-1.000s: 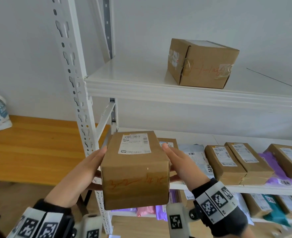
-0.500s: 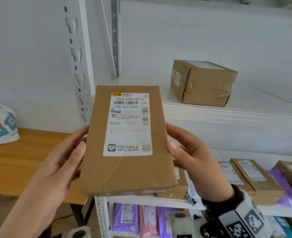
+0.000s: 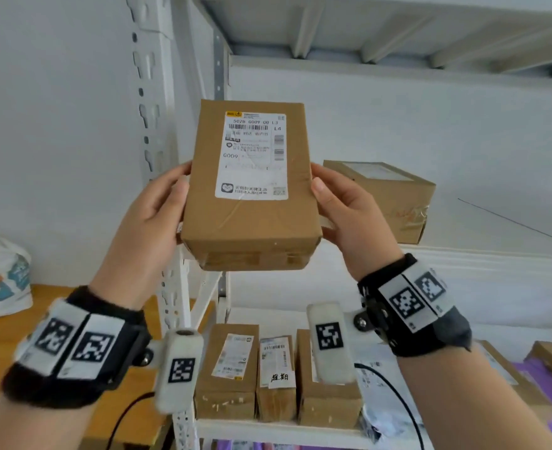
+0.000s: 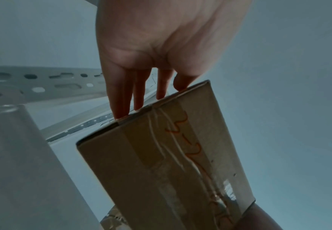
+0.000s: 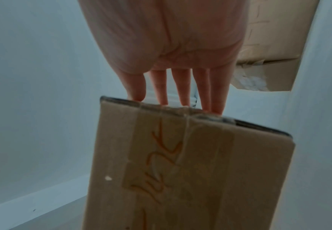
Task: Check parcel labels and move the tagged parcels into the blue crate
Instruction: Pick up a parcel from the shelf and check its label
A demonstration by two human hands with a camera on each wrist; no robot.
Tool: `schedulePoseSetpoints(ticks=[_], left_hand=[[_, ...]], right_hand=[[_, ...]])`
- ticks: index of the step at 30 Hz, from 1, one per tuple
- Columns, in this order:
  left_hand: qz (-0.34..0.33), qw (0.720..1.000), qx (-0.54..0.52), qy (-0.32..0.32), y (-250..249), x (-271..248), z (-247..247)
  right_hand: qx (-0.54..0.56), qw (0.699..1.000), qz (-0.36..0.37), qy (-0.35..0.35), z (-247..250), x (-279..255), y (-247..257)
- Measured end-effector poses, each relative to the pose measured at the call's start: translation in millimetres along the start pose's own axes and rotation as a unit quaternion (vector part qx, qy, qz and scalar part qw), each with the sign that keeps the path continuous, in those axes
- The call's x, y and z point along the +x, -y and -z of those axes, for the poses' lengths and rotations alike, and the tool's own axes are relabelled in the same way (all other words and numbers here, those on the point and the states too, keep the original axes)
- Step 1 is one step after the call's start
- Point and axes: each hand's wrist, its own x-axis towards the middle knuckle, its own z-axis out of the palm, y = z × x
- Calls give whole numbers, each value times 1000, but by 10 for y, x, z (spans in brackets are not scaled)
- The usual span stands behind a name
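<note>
Now the parcel (image 3: 248, 186), pinched between left hand (image 3: 153, 216) and right hand (image 3: 349, 216), has been raised above the shelf (image 3: 463, 254), so its label (image 3: 253, 155) can be checked.

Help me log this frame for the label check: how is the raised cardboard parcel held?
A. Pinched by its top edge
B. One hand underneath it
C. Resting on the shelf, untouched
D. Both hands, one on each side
D: the left hand and right hand grip opposite sides of the parcel, its label facing the camera.
</note>
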Motion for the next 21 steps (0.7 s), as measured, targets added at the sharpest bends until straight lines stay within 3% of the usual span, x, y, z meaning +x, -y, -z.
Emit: schedulePoseSetpoints(ticks=[14, 21], left_hand=[[47, 998, 23, 20, 101, 844, -254], [113, 993, 12, 34, 187, 1106, -363]], right_hand=[[-49, 996, -62, -30, -71, 713, -25], [-90, 990, -94, -47, -114, 972, -150]])
